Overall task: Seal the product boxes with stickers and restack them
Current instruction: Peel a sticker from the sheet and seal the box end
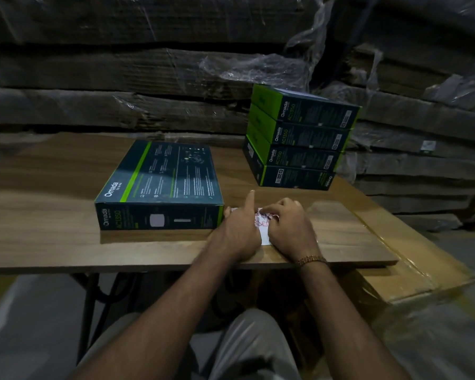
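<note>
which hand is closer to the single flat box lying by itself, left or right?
Left. The left hand sits right beside the flat box, at its near right corner, index finger raised. The right hand is farther right, fingers on the sticker sheet.

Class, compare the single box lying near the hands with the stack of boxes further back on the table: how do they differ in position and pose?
The single box lies alone, left of the hands; the stack holds four boxes piled at the table's far right. The single box shows its broad printed face upward; the stack shows mostly narrow sides. Both carry the same dark-and-green Omada packaging.
</note>
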A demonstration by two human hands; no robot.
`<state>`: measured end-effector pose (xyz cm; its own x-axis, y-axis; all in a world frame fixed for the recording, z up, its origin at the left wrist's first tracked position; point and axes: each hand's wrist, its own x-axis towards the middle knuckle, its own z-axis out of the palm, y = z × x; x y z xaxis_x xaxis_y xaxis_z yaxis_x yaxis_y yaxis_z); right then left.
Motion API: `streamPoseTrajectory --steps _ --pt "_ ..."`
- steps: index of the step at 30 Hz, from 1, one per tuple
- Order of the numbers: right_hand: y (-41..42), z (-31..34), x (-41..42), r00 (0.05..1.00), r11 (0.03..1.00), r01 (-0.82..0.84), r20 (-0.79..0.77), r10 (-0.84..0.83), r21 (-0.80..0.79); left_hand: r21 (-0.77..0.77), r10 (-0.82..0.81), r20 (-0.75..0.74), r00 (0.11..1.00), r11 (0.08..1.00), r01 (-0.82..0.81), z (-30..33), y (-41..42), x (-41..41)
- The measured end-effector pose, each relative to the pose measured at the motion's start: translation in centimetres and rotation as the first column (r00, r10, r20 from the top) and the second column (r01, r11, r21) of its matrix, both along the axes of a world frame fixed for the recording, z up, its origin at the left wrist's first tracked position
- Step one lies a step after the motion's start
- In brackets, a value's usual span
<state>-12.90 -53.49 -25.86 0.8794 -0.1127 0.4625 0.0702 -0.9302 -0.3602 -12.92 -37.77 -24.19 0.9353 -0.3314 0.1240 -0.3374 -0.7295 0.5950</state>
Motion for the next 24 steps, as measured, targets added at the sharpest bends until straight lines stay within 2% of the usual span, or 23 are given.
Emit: streamPoseTrajectory --steps 18,24 --pt "0.19 -0.01 0.48 0.997 0.998 0.035 -0.072 -0.038 -0.048 0.017 0.005 -0.031 1.0 1.0 -0.004 0.54 0.03 -0.36" --pt "0.03 -0.08 0.59 0.984 0.984 0.175 0.007 -0.175 0.02 0.012 0.012 -0.015 1.0 1.0 -0.012 0.65 0.12 -0.65"
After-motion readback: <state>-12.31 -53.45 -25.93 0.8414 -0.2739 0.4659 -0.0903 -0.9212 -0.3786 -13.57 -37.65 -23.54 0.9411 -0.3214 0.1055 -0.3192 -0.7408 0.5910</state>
